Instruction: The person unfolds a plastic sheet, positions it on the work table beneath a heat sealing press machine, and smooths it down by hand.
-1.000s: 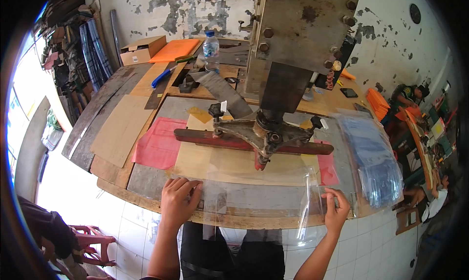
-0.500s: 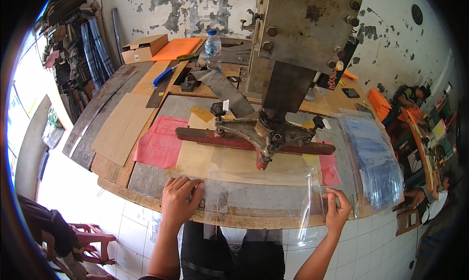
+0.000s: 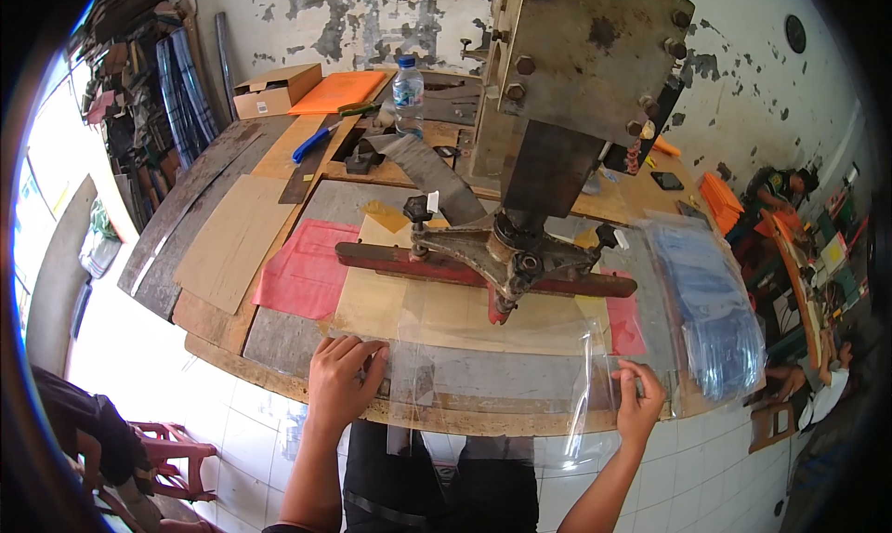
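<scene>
A clear plastic sheet [image 3: 502, 384] lies across the front edge of the worktable, its near part hanging over my lap. At the sheet's left edge my left hand [image 3: 346, 380] is closed, thumb and fingers pinching it. My right hand [image 3: 638, 398] is at the right edge, fingers curled against the thumb on the plastic. Just beyond the sheet, a metal press head [image 3: 509, 254] with a long red bar [image 3: 390, 261] stands over a cream-coloured board [image 3: 372, 305]. Pink sheet material [image 3: 302, 277] shows on both sides of that board.
Stacked clear plastic sleeves [image 3: 706, 301] lie at the right. Brown cardboard [image 3: 232, 245] is on the left; a blue-handled cutter [image 3: 311, 146], water bottle [image 3: 407, 96], carton [image 3: 276, 92] and orange sheets [image 3: 339, 93] are behind. Other people sit at far right and lower left.
The view has shifted very slightly. Both hands and the plastic sheet keep the same places.
</scene>
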A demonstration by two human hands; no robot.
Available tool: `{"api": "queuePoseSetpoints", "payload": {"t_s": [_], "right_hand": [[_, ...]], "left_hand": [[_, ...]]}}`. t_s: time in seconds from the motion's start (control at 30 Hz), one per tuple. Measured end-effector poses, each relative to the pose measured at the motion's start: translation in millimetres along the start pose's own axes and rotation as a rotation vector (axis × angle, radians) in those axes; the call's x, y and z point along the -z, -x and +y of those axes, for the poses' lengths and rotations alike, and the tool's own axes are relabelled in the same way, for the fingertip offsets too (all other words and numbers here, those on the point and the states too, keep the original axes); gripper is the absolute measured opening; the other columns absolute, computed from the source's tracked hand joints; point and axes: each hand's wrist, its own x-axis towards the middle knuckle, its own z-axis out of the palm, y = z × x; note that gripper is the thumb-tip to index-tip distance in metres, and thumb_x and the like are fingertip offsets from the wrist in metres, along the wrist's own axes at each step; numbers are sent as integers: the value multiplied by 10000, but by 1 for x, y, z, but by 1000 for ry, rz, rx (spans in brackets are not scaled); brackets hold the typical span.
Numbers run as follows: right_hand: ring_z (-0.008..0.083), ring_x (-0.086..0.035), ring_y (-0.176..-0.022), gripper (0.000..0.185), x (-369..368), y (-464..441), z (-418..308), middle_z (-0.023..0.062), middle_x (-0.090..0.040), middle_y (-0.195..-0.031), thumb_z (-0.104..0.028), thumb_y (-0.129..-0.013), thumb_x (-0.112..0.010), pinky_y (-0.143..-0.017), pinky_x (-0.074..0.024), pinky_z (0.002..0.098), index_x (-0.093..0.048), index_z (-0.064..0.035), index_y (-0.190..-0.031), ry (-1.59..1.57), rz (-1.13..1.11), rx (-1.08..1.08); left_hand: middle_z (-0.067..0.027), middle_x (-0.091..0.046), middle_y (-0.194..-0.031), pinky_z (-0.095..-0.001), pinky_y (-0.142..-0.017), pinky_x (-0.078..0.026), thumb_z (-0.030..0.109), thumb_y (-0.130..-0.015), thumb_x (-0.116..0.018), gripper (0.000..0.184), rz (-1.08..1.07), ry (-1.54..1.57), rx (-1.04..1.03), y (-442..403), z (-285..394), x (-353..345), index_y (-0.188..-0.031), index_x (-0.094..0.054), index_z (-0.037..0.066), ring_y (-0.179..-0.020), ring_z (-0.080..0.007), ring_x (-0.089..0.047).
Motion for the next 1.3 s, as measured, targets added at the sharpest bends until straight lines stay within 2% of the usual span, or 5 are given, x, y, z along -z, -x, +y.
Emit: {"api": "queuePoseSetpoints", "payload": {"t_s": [0.13,0.87,1.07,1.13,1.3], "right_hand": [[173,-694,-843,228,1,0,-2,88,-737,-870,-171,-1044,-651,-814,-513,323,-762,23,-1090,23,-26,-10],[202,-736,-827,162,0,1,3,109,-747,-876,-111,-999,-698,-794,-540,328,-765,24,-1058,-19,-7,-6],[200,-738,-841,175,1,2,6,111,-752,-894,-129,-1002,-698,-808,-548,328,-769,14,-1073,-35,-13,-1],[211,-736,-936,189,1,0,5,113,-761,-962,-142,-1003,-703,-862,-543,333,-771,11,-1091,-37,-26,-33],[178,-692,-1012,289,4,-10,12,104,-759,-1079,-235,-1055,-666,-921,-508,319,-741,6,-1197,23,-114,25]], "left_hand": [[-34,-617,-700,-394,-721,-480,89,-904,-762,54,4,-1,8,0,0,-1,-940,-777,51,-669,-232,-615],[-38,-634,-757,-384,-736,-480,105,-896,-774,117,-30,36,79,3,1,2,-1007,-780,68,-668,-225,-620],[-74,-681,-977,-427,-866,-512,168,-881,-808,242,-30,61,76,3,4,8,-1100,-766,74,-910,-275,-676],[-109,-695,-1129,-461,-982,-498,226,-887,-811,346,-30,57,37,2,5,9,-1190,-744,75,-1104,-317,-658],[-141,-682,-1300,-485,-1109,-435,294,-902,-798,482,-108,72,26,-1,8,14,-1312,-691,64,-1269,-331,-609]]}}
